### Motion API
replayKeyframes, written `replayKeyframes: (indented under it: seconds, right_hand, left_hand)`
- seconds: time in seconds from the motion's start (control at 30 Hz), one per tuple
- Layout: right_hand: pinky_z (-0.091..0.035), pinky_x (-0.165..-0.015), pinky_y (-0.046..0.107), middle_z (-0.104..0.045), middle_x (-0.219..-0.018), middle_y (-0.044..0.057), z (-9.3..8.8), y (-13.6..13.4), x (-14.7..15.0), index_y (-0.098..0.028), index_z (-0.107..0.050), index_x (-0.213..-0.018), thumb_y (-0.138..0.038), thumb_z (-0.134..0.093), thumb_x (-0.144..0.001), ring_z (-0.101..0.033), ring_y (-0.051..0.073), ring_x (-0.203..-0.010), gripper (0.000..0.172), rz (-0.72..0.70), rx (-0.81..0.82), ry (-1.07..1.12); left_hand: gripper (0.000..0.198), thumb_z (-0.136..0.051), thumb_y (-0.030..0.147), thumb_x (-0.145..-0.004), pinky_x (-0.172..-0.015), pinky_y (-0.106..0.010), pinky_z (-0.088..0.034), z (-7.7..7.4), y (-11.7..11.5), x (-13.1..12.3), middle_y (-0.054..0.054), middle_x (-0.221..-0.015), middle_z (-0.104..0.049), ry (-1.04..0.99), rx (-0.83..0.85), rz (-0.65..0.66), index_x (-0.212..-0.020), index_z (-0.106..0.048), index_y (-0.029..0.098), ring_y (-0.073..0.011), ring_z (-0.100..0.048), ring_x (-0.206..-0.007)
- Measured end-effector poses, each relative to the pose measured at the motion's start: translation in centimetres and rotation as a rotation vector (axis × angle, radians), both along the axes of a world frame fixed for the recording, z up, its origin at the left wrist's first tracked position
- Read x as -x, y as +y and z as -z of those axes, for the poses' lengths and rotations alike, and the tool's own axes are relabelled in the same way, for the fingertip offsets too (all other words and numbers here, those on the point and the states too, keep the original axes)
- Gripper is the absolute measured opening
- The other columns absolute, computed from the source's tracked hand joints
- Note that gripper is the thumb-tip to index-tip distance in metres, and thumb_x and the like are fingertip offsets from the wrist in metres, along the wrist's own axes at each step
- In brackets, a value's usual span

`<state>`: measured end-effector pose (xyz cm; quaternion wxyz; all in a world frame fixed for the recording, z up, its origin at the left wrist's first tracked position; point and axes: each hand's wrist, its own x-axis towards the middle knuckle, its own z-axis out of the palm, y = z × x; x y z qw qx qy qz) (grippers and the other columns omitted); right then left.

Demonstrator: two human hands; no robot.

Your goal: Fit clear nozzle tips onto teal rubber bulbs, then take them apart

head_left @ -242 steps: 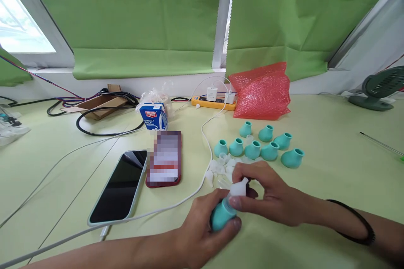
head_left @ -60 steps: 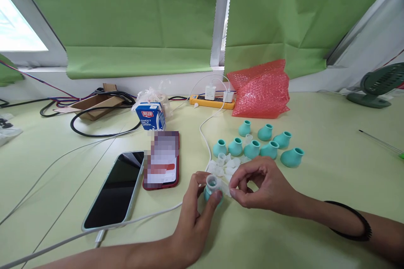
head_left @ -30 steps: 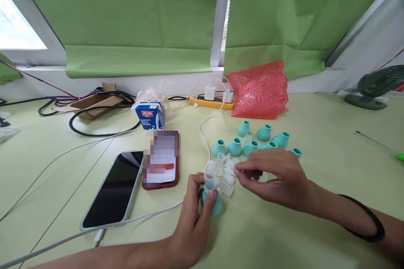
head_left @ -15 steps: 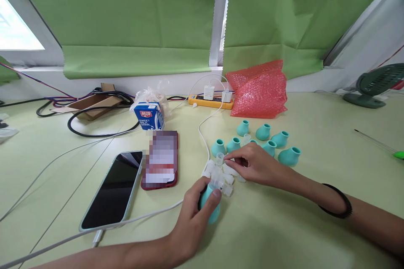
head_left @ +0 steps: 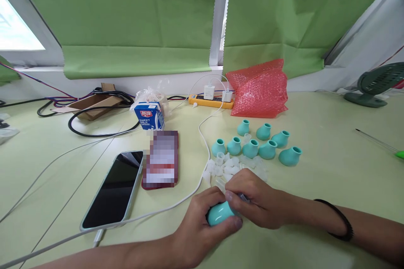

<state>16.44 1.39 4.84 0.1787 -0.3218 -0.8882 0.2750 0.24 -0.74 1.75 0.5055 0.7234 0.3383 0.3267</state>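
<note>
My left hand [head_left: 202, 222] is wrapped round a teal bulb [head_left: 219, 213], which lies tilted with its neck toward the right. Close against that neck, my right hand [head_left: 257, 199] pinches a clear plastic piece [head_left: 221, 184], partly hidden by the fingers. Just beyond the hands lies a loose pile of small white and clear caps [head_left: 232, 166]. Several more teal bulbs [head_left: 250, 149] stand behind the pile with their open necks up. A clear cap [head_left: 247, 138] sits among them.
Left of the hands lie a dark-screened phone [head_left: 113, 189] and a red-cased phone [head_left: 160, 159]. A white cable [head_left: 176, 205] runs past them. Farther back are a milk carton [head_left: 150, 117], power strip [head_left: 208, 101] and red bubble-wrap bag [head_left: 259, 92]. A screwdriver [head_left: 377, 139] lies right.
My left hand has turned the bulb from upright to tilted rightward. My right hand has come back from the pile toward the bulb's neck, uncovering a standing bulb.
</note>
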Motion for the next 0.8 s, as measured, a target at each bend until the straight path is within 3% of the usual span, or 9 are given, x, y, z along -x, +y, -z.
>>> replayKeyframes:
  seconds: [0.23, 0.37, 0.43, 0.5, 0.53, 0.67, 0.8]
  right_hand:
    - [-0.023, -0.045, 0.021, -0.02, -0.05, -0.005, -0.2, -0.2, 0.3, -0.017, -0.023, -0.051, -0.028, -0.032, -0.08, -0.021, 0.006, -0.047, 0.032, -0.073, 0.44, 0.187]
    - [-0.018, -0.038, 0.022, -0.019, -0.045, -0.005, 0.5, 0.5, 0.6, -0.019, -0.022, -0.047, -0.033, -0.036, -0.073, -0.019, 0.006, -0.041, 0.034, 0.142, 0.776, 0.375]
    - [-0.016, -0.037, 0.022, -0.02, -0.042, -0.005, 0.6, 0.9, 0.5, -0.019, -0.022, -0.046, -0.037, -0.037, -0.073, -0.018, 0.006, -0.038, 0.036, 0.255, 0.844, 0.447]
    - [-0.017, -0.038, 0.021, -0.024, -0.043, -0.005, 0.2, 1.1, 0.2, -0.018, -0.028, -0.046, -0.041, -0.038, -0.075, -0.021, 0.006, -0.04, 0.038, 0.275, 0.771, 0.453]
    - [-0.019, -0.04, 0.021, -0.027, -0.045, -0.005, -0.3, 1.1, 0.1, -0.017, -0.031, -0.048, -0.042, -0.039, -0.076, -0.024, 0.006, -0.042, 0.039, 0.262, 0.694, 0.432]
    - [-0.026, -0.044, 0.02, -0.035, -0.053, -0.004, -2.6, 1.1, -0.7, -0.016, -0.042, -0.059, -0.043, -0.048, -0.077, -0.032, 0.007, -0.049, 0.033, 0.274, 0.288, 0.208]
    - [-0.03, -0.047, 0.02, -0.043, -0.053, -0.004, -3.6, 1.6, -1.2, -0.016, -0.049, -0.07, -0.036, -0.056, -0.072, -0.036, 0.007, -0.048, 0.021, 0.35, -0.08, -0.058]
  left_hand:
    - [0.018, -0.053, 0.029, -0.075, -0.065, -0.026, -0.045, -0.2, -0.5, 0.3, -0.009, -0.077, -0.06, 0.004, -0.208, 0.037, -0.085, -0.064, 0.017, -0.0178, -0.054, -0.07]
    - [0.031, -0.045, 0.04, -0.079, -0.062, -0.03, -0.046, 0.6, -1.4, 0.4, -0.012, -0.07, -0.058, -0.057, -0.358, 0.072, -0.078, -0.068, 0.018, -0.0203, -0.054, -0.065]
    - [0.045, -0.032, 0.044, -0.083, -0.064, -0.032, -0.045, 0.6, -1.5, 0.6, -0.013, -0.065, -0.056, -0.1, -0.431, 0.066, -0.079, -0.069, 0.018, -0.0218, -0.053, -0.066]
    - [0.034, -0.042, 0.039, -0.08, -0.063, -0.029, -0.046, 0.2, -1.4, 0.7, -0.013, -0.073, -0.056, -0.044, -0.436, 0.199, -0.092, -0.065, 0.018, -0.0202, -0.054, -0.068]
    - [0.028, -0.05, 0.035, -0.077, -0.064, -0.028, -0.046, -0.1, -1.2, 0.8, -0.013, -0.078, -0.055, 0.0, -0.427, 0.187, -0.094, -0.064, 0.017, -0.0197, -0.053, -0.071]
    - [0.025, -0.062, 0.029, -0.069, -0.065, -0.027, -0.046, -0.7, -0.6, 0.8, -0.008, -0.079, -0.047, 0.042, -0.456, -0.01, -0.092, -0.064, 0.019, -0.0183, -0.05, -0.076]
    - [0.025, -0.064, 0.03, -0.068, -0.063, -0.027, -0.045, 0.1, -0.5, 0.4, -0.004, -0.079, -0.043, -0.004, -0.353, -0.123, -0.091, -0.064, 0.022, -0.0159, -0.048, -0.073]
